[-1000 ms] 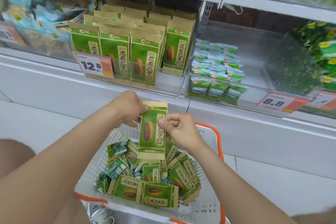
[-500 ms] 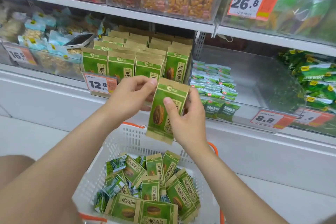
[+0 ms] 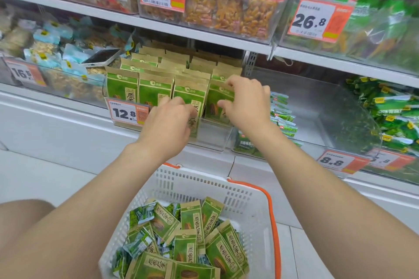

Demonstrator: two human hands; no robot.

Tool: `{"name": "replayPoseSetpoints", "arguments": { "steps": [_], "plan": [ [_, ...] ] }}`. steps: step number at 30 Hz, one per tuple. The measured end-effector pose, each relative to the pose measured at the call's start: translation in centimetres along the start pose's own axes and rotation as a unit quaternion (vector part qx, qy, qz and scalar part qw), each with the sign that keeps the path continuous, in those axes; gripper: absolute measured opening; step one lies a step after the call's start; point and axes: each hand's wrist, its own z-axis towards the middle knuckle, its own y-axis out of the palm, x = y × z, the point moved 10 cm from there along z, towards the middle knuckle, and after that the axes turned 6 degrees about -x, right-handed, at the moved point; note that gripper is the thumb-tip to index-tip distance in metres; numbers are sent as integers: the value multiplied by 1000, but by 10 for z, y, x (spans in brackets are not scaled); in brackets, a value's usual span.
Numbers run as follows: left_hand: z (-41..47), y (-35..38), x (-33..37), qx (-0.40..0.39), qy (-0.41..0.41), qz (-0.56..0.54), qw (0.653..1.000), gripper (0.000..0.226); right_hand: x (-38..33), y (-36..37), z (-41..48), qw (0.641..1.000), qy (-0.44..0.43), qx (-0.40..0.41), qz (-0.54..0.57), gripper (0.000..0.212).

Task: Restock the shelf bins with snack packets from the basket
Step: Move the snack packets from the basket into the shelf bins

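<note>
While the right hand pinches a sunflower-seed packet rightmost in the bin, left hand's grip unclear, best seat it upright.

Both arms stretch forward, side by side. Left hand grips a packet; right hand pinches the neighbouring packet.

bright, even light | edges blurred, bowed | centre sharp

R hand pinching pkt in bin, L hand beside, basket below
</note>
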Motion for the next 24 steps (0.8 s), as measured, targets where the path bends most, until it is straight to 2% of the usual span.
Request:
{"name": "replayPoseSetpoints", "arguments": {
  "steps": [2,5,8,12,15,17,20,24],
  "plan": [
    [2,-2,-1,2,3,-11,1000,42,-4,16,16,993,6,-45,-106,31],
    [1,-2,-2,1,4,-23,1000,43,-7,22,37,980,22,-62,-185,20],
    [1,-2,-3,3,8,-24,1000,43,-2,25,51,973,39,-71,-215,26],
    [2,-3,-3,11,8,-27,1000,40,2,36,58,970,37,-90,-222,24],
    [1,-3,-1,20,5,-26,999,37,-4,28,54,969,43,-35,-240,53],
    [-1,-4,1,24,7,-23,999,35,-9,17,44,970,36,24,-237,64],
    [-5,-3,4,38,6,-33,999,33,-13,4,23,976,19,79,-203,57],
    [-17,-3,15,88,13,-53,995,21,-18,-10,-21,990,-21,132,-54,33]
  ]
}}
